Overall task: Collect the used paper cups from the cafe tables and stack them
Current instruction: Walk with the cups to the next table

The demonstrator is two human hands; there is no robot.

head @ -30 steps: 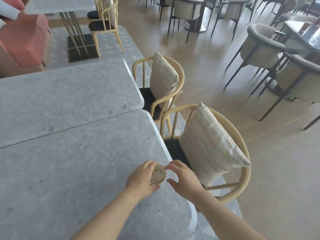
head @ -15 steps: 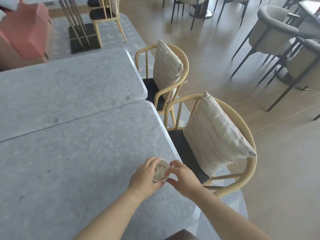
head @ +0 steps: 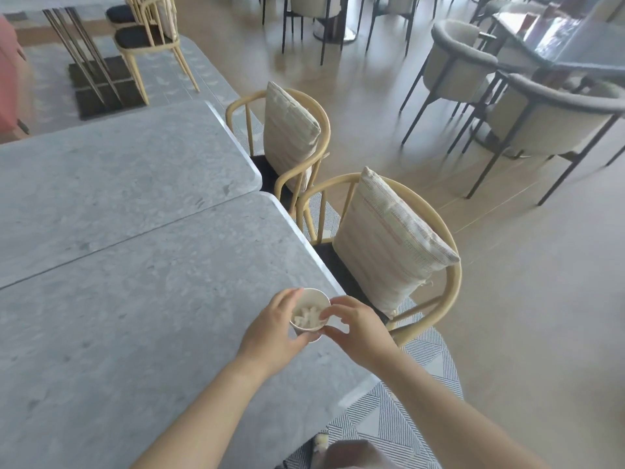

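The paper cup (head: 309, 314) stands upright near the right edge of the grey table (head: 152, 316), with white scraps inside that I cannot identify. It is probably very light, with a thin wall that dents under a squeeze and a stiffer rolled rim. The best hold is likely low around the wall or lightly at the rim, keeping it level so the scraps stay in.

The left hand (head: 270, 336) wraps the wall from 8 o'clock, with its fingers curled over the far side and its thumb on the near side. The right hand (head: 358, 328) comes in from 4 o'clock and pinches the rim between forefinger and thumb. A cushioned chair (head: 446, 265) stands at 2 o'clock.
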